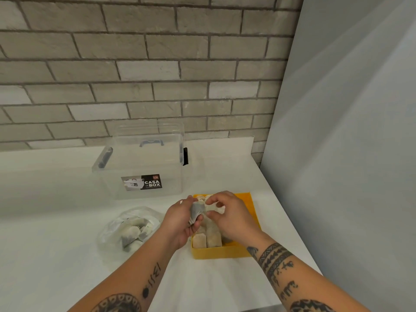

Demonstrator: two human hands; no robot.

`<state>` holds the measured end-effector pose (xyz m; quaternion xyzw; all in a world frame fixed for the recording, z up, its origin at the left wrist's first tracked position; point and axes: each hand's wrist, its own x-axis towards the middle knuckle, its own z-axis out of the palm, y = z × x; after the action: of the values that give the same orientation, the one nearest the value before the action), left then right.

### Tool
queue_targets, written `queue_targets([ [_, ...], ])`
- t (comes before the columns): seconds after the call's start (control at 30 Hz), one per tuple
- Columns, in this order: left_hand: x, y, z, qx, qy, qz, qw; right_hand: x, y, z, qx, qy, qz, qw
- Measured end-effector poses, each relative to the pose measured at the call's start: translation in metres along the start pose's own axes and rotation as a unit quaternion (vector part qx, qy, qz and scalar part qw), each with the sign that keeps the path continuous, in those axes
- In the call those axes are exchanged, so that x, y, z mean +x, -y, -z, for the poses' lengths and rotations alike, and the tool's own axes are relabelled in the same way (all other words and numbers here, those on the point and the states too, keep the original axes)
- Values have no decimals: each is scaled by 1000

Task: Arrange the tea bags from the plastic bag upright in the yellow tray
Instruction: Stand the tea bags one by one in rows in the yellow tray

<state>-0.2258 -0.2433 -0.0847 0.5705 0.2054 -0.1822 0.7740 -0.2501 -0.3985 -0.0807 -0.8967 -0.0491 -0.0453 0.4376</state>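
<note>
A grey brick wall (135,64) is filling the background, and a white table (56,255) is running beneath it, its near edge cut off by the frame. A clear storage box (139,167) is sitting near the wall; its walls are hard to trace against the white. In front of it to the right, the yellow tray (225,252) is lying on the table, mostly hidden by the hands. The plastic bag (105,233) is resting left of the tray, with loose tea bags (135,230) showing dimly through it. Above the tray, the left hand (180,224) is gripping a greyish tea bag (198,209), and the right hand (229,212) is pinching its pale end; whether it is one bag or several is unclear. Upright tea bags (207,240) are standing in the tray's near left corner; the rest of the row is hidden.
</note>
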Motion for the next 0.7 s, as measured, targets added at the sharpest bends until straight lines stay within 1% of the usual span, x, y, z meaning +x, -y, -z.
queue_targets([
  [0.1,-6,-1,-2,-5,6,-7,1000,-7,2,-3,-37,12,101,994],
  [0.17,-9,0,-2,0,10,-8,1000,-9,1,-5,-78,15,144,986],
  [0.23,-11,1,-1,18,11,-14,1000,-11,2,-8,-116,14,169,979],
  [0.3,-15,2,1,31,13,-15,999,-12,3,-13,-149,-5,192,970],
  [0.37,-17,2,3,33,22,-8,999,-13,3,-16,-147,-27,194,970],
  [0.43,-18,2,5,11,30,-1,999,-13,4,-16,-93,-38,155,983],
  [0.5,-16,2,7,-18,32,4,999,-13,6,-12,22,-37,65,997],
  [0.57,-16,0,6,-42,34,0,999,-10,6,-7,130,-40,-22,990],
  [0.63,-15,0,4,-23,35,-15,999,-7,2,-4,183,-51,-72,979],
  [0.7,-12,0,1,24,38,-45,998,-4,-1,-1,216,-56,-100,970],
])
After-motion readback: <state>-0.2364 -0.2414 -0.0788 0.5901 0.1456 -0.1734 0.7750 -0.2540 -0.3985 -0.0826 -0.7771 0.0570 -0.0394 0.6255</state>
